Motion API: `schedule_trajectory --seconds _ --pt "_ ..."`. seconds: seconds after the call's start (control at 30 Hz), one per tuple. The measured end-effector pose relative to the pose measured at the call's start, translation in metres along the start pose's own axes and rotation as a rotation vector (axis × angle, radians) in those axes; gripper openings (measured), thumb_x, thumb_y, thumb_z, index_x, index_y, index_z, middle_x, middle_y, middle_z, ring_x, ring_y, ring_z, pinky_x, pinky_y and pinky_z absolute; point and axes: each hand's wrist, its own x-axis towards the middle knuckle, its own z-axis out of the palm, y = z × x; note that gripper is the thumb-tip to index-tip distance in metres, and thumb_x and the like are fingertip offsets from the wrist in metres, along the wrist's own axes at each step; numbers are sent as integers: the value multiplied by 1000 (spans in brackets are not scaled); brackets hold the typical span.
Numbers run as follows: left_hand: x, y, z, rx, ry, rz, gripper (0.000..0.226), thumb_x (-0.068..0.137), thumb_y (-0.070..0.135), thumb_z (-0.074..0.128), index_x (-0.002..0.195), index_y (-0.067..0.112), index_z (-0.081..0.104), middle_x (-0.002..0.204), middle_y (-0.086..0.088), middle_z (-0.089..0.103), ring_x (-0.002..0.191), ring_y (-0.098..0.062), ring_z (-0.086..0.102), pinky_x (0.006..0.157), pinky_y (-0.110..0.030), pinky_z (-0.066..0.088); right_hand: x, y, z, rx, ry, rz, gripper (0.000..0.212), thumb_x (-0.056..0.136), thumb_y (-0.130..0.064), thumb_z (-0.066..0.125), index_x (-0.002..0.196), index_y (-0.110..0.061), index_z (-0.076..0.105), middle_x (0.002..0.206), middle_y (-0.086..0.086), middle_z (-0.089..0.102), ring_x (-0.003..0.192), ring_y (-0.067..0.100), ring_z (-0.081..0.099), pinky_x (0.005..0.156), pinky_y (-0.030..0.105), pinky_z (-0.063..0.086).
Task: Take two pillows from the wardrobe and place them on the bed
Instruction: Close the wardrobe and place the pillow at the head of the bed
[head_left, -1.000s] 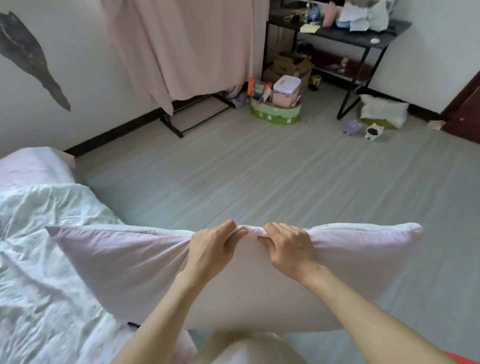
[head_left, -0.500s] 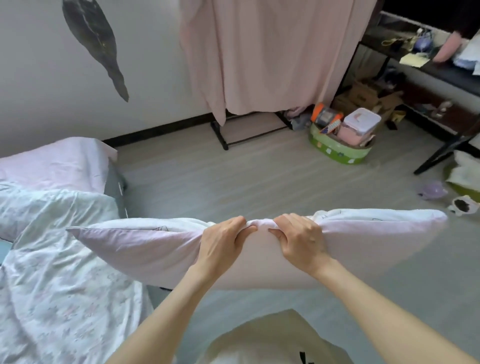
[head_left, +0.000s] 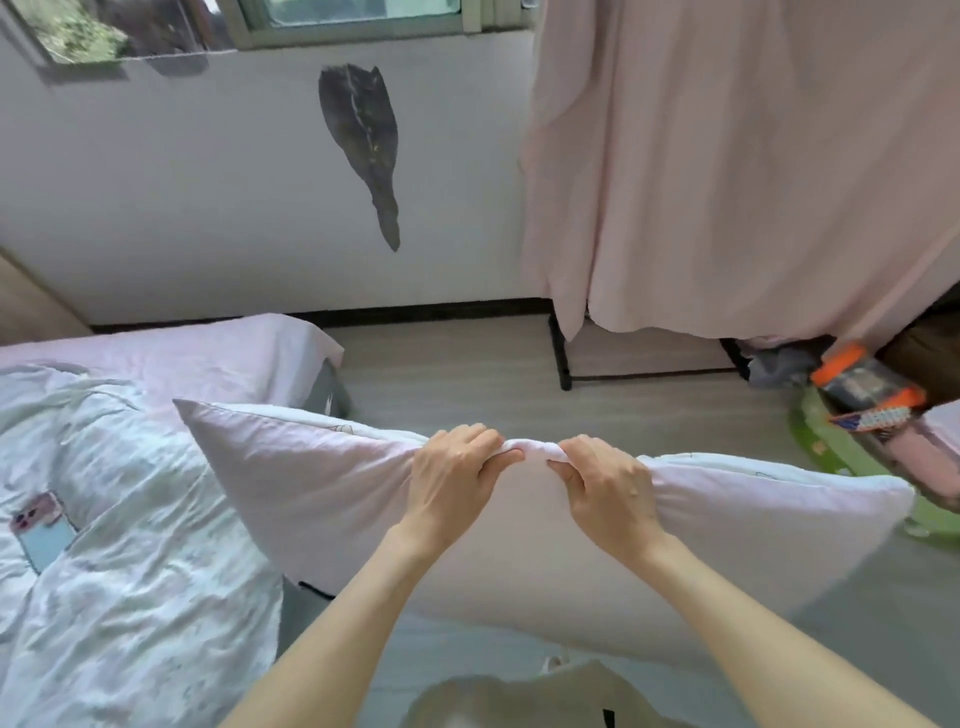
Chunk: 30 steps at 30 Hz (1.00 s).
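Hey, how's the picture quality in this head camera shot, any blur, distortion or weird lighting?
Head view: wide-angle bending bows the baseboard and window frame; motion blur smears the quilt and the orange items at right; the left hand, right hand and pillow stay fairly sharp; soft even daylight, no glare.

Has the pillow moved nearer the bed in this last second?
Cannot tell. The camera swung left and up, so the whole room shifted. The pillow hangs from both hands with its left end over the bed edge, much as before.
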Motion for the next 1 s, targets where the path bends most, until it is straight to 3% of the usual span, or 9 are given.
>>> schedule_trajectory --seconds 0.1,0.2,0.37,0.5,0.67,0.83,1.0 --pt "48 -31 11 39 25 -95 57 94 51 25 56 13 42 49 -1 45 48 -21 42 54 -29 26 68 17 28 93 -39 -59 25 87 -25 42 73 -10 57 57 1 55 49 22 52 48 21 26" --pt "86 -66 22 65 33 -169 57 93 52 29 56 11 44 50 -2 46 50 -20 42 56 -30 26 126 29 61 165 -72 -106 18 87 -25 42 77 -13 51 58 1 55 50 23 51 48 21 28" --pt "154 -141 46 97 72 -248 47 88 45 42 59 9 51 53 -3 51 52 -22 47 49 -33 37 229 40 129 210 -94 -175 26 86 -25 41 73 -8 57 58 1 55 49 23 50 48 21 26" --pt "214 -221 63 139 118 -303 42 85 42 46 58 10 51 52 -2 49 50 -24 47 48 -28 33 318 38 198 229 -105 -249 27 87 -25 42 74 -7 57 59 2 54 50 23 51 47 22 26" --pt "284 -323 67 183 165 -353 50 88 49 40 62 10 56 54 -2 53 49 -22 48 48 -25 31 436 18 271 283 -132 -364 16 90 -26 42 80 -15 47 60 1 52 52 22 49 45 24 30" --pt "348 -418 59 275 281 -404 51 91 49 36 62 12 57 53 -1 50 59 -18 37 50 -25 32 552 -13 341 306 -79 -503 31 99 -33 27 80 -15 45 60 2 49 54 21 46 46 28 31" --pt "402 -522 58 368 408 -461 52 92 49 36 62 12 59 52 -2 47 61 -18 34 54 -26 27 654 -50 424 373 -93 -602 28 98 -32 27 83 -16 45 62 2 51 57 21 47 47 29 32"
